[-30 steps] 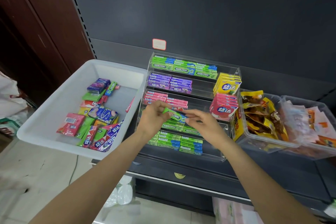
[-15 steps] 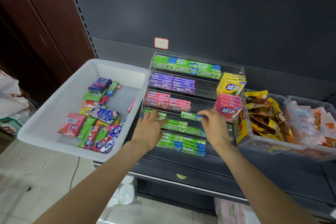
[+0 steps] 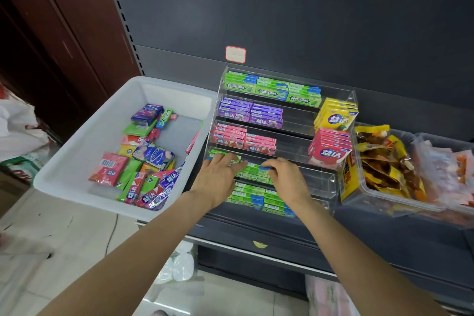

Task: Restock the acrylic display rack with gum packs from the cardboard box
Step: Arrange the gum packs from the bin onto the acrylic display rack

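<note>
Now pressing the green gum pack [image 3: 256,170] down into the rack's [image 3: 331,182] fourth tier, no longer holding it above the shelf as a second ago. Left hand [image 3: 220,177] resting flat with fingers straight on neighbouring packs, right hand [image 3: 284,177] curling fingertips over the pack's blue end. Meaning one more pack seated, with plenty waiting in the white bin [image 3: 77,161] alongside.

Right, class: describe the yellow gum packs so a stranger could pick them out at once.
Start at the clear acrylic rack against the dark shelf wall. Go to its right end, upper level: the yellow gum packs stand upright there, above the pink upright packs. They are the rack's only yellow stack.
</note>
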